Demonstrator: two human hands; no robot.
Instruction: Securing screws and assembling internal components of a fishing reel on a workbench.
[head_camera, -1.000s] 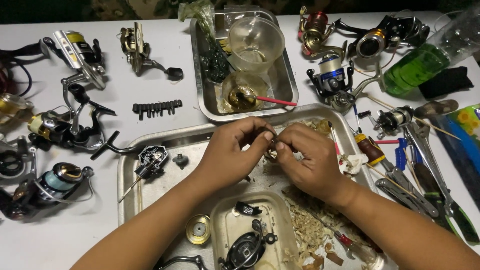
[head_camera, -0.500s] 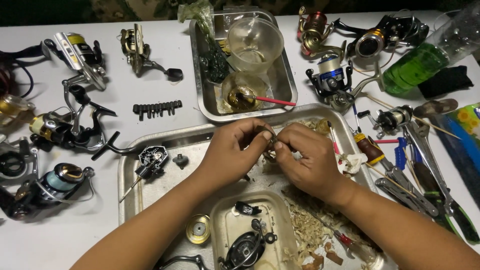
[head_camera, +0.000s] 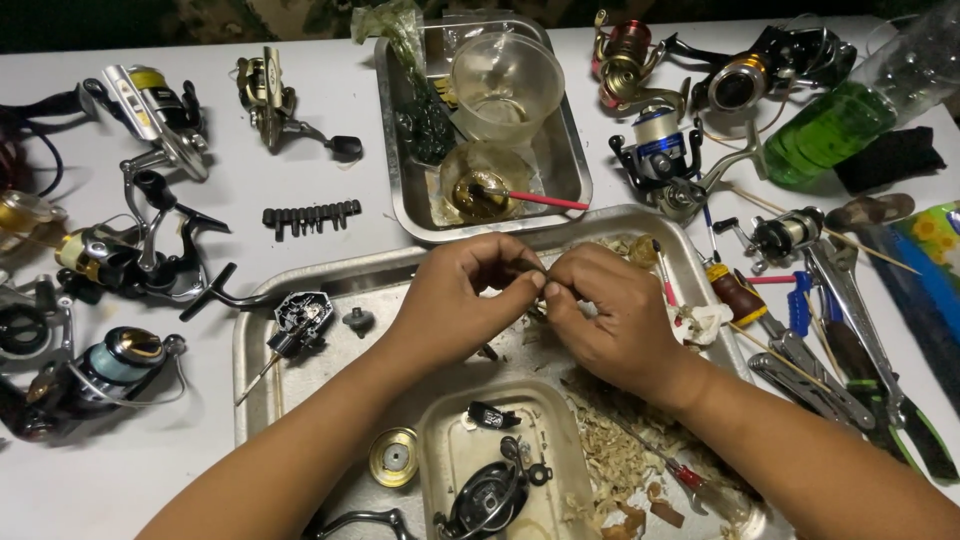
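White bench (head_camera: 300, 180) carries a steel tray (head_camera: 250, 340) above which left hand (head_camera: 460, 295) and right hand (head_camera: 610, 320) pinch closed on a small part (head_camera: 540, 283) at twelve o'clock, its axis hidden.

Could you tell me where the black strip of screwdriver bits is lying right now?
The strip of bits lies on the white table, left of the smaller steel tray.

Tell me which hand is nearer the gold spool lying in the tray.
Left. The left hand is above and slightly right of the gold spool; the right hand sits farther right across the tray.
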